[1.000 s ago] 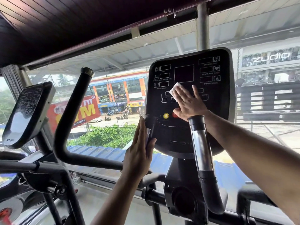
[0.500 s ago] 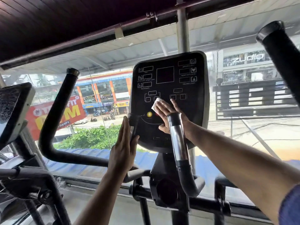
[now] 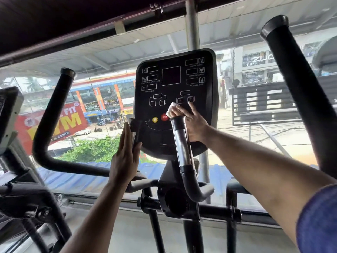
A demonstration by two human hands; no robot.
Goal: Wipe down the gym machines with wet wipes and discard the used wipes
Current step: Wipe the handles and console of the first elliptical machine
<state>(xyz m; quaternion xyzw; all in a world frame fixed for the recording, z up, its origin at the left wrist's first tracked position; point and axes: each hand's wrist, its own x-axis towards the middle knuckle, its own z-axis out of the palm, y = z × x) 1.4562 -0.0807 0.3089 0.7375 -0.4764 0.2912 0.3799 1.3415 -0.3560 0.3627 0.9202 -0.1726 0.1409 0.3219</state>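
The elliptical's black console (image 3: 171, 75) faces me at centre. My right hand (image 3: 196, 125) presses a white wet wipe (image 3: 172, 107) flat against the lower console, just right of the red stop button (image 3: 164, 117). Its fingers are spread, and the chrome handle (image 3: 180, 143) partly hides it. My left hand (image 3: 124, 161) rests upright against the short black grip (image 3: 135, 128) at the console's left edge, with its fingers straight and the thumb on the grip's other side.
Long black swing handles rise at left (image 3: 52, 114) and right (image 3: 299, 79). A neighbouring machine's console (image 3: 7, 114) sits at far left. A large window (image 3: 255, 115) with a street view lies behind the machine. Grey floor (image 3: 127, 234) shows below the frame.
My right hand slid the wipe down the console from the button cluster, then a little to the right, uncovering the red stop button. My left hand has stayed on the short grip.
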